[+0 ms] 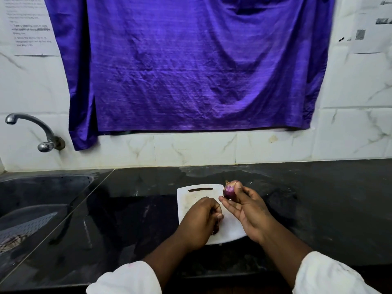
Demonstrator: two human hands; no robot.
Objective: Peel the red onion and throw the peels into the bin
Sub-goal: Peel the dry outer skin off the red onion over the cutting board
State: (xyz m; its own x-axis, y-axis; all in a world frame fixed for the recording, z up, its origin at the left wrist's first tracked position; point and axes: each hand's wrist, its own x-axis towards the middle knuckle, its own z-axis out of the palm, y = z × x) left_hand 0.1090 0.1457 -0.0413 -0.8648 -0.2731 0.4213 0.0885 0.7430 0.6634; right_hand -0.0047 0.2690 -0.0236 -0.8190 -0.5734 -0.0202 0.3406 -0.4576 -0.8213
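A small red onion (230, 190) with shiny purple skin and a pale top is held up over the far right corner of the white cutting board (191, 200). My right hand (248, 213) grips it between thumb and fingers. My left hand (201, 221) hovers low over the board with its fingers curled, pinching what looks like a bit of dark peel (216, 230). No bin is in view.
The board lies on a black stone counter (318, 209). A steel sink (38, 200) with a dark mesh strainer sits at the left, under a wall tap (40, 132). A purple cloth (191, 64) hangs on the tiled wall behind.
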